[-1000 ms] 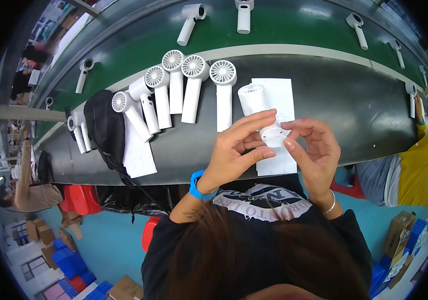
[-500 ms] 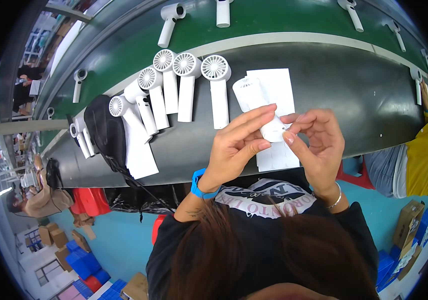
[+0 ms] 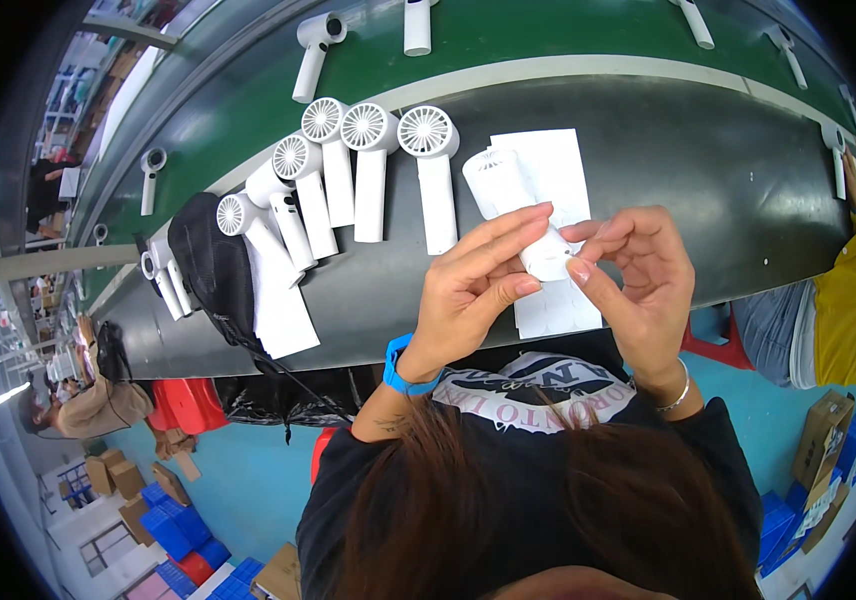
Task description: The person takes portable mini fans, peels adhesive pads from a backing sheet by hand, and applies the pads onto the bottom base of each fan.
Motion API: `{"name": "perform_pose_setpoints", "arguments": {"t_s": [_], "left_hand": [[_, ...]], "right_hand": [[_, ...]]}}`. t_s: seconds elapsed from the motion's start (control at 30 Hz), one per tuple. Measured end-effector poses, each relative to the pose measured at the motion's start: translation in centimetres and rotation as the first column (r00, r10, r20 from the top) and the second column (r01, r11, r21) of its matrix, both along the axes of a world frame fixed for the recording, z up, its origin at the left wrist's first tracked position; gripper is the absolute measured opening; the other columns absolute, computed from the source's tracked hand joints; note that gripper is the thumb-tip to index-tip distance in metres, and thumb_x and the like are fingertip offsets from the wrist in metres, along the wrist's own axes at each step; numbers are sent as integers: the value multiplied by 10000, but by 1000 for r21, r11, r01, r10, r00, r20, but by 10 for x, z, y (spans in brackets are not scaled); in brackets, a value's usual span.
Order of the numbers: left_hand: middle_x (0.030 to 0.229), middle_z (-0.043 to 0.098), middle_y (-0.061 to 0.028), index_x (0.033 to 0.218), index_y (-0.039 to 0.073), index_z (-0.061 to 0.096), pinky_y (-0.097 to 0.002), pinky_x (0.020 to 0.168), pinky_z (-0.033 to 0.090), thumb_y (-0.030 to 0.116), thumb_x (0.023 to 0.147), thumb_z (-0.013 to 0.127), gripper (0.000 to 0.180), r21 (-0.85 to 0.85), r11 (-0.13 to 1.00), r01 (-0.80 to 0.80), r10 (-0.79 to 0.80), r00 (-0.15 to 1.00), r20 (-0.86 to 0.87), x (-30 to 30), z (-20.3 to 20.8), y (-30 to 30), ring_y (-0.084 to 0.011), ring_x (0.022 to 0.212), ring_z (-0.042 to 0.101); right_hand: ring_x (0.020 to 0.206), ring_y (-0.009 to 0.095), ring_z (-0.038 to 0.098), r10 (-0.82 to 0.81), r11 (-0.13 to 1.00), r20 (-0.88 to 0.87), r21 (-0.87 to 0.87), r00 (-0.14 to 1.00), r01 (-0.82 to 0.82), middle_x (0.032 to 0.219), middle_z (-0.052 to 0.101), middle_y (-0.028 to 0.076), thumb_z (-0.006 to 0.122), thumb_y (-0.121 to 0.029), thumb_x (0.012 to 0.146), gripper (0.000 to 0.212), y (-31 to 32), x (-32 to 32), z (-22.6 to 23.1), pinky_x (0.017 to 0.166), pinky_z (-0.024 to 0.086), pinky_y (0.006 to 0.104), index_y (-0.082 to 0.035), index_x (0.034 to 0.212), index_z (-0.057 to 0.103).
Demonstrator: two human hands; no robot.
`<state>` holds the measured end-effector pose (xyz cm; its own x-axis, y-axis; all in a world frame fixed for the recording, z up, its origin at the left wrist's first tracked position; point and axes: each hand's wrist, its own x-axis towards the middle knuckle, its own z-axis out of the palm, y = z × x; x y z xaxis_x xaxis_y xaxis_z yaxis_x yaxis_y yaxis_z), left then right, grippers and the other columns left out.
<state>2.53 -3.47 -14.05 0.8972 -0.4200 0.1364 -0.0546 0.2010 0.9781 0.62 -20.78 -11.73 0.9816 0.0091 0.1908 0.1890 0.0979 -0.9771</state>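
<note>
A white handheld fan (image 3: pixel 501 180) lies tilted in front of me, its round grille end away from me. My left hand (image 3: pixel 483 275) is closed around its handle from the left, with a blue band on the wrist. The thumb and forefinger of my right hand (image 3: pixel 638 275) pinch at the handle's near end, beside a small dark spot. Whether something small sits between those fingertips is hidden. Under the fan, white paper sheets (image 3: pixel 558 312) lie on the dark work surface (image 3: pixel 688 180).
Several white handheld fans (image 3: pixel 368 170) stand in a row at left, beside a black bag (image 3: pixel 210 255) and another white sheet (image 3: pixel 283 320). Beyond runs a green conveyor belt (image 3: pixel 538 40) carrying spaced fans. A person in yellow (image 3: pixel 853 310) sits at the right.
The fans on the green belt have shifted left. My hands keep the same hold, the right one turning slightly at the handle's end.
</note>
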Motion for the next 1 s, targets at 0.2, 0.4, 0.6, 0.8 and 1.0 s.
{"name": "perform_pose_setpoints", "arguments": {"t_s": [0.2,0.4,0.6,0.8,1.0], "left_hand": [[1280,463,-186,1207,-19,520,-283,830,461,52,795,633,433,11,1000,-7,7,1000,23,1,-3,1,-212,1128,484],[1277,478,-138,1204,7,533,-201,668,478,-21,798,607,414,-34,999,-12,15,996,89,2,-6,-2,-88,848,541],[1278,474,-145,1198,3,538,-204,669,480,-30,804,597,400,-41,999,-14,18,996,82,2,-8,-1,-90,860,540],[1282,464,-161,1197,-11,532,-225,728,492,-21,812,596,390,-33,999,-15,18,996,86,1,-4,-1,-126,957,547],[1288,455,-170,1198,-28,523,-247,759,494,-47,836,552,364,-69,997,-43,48,996,71,-4,-3,-5,-151,1020,536]], "right_hand": [[951,203,588,7,1000,-17,-9,1000,-7,767,580,66,613,79,764,285,1,1,3,807,440,295,-30,957,434],[926,185,592,-6,1000,-3,-26,1000,6,755,571,55,611,81,763,282,1,2,4,784,449,285,-33,946,431],[909,179,596,-13,999,5,-48,1000,13,753,571,52,617,85,755,292,3,3,4,785,448,284,-36,942,428],[903,174,598,-18,997,24,-72,1000,19,753,572,53,612,91,751,294,3,2,5,787,447,281,-36,940,426],[819,134,603,-52,992,82,-113,995,61,769,577,59,620,67,734,265,5,3,2,730,474,260,-8,926,455]]}}
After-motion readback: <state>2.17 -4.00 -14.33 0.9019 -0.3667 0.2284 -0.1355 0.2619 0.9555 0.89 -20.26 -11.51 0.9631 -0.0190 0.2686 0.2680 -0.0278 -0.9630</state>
